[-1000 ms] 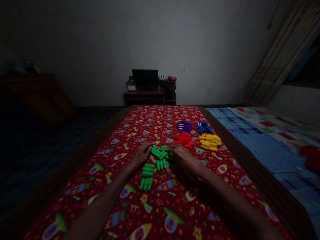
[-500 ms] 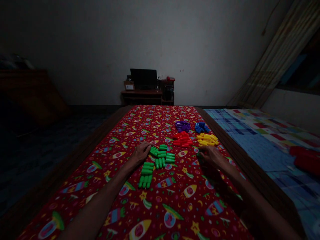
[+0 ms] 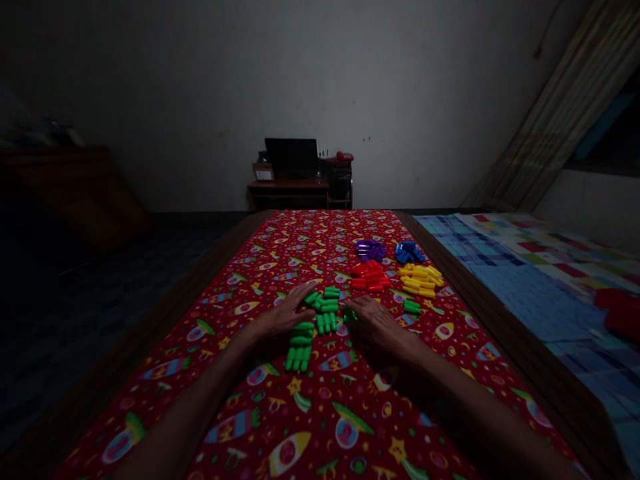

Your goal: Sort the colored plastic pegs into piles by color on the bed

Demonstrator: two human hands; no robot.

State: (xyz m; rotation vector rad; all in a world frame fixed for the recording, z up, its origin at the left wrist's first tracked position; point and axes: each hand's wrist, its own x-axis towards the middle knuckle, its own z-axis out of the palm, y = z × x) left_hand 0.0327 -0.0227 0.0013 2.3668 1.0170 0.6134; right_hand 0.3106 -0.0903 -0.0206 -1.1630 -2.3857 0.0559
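Several green plastic pieces, each like short rounded rods joined side by side, form a loose group (image 3: 327, 323) in the middle of the cloth. My left hand (image 3: 287, 312) lies along the group's left edge, thumb and fingers apart, touching the pieces without gripping one. At the group's right side, my right hand (image 3: 375, 321) has its fingers closed over a green piece (image 3: 351, 314), which they partly hide. Apart from the group, another green piece (image 3: 412, 307) lies to the right, just below the yellow pile (image 3: 421, 280).
Behind the hands lie a red pile (image 3: 370, 275), a purple pile (image 3: 371, 251) and a blue pile (image 3: 409, 253) of similar pieces. A red patterned cloth (image 3: 345, 427) covers the table. A monitor (image 3: 291, 157) stands on a desk by the far wall.
My right hand has moved left from beside the yellow pile to the green group, leaving a green piece behind on the right. My left hand has spread its fingers over the group's left edge.
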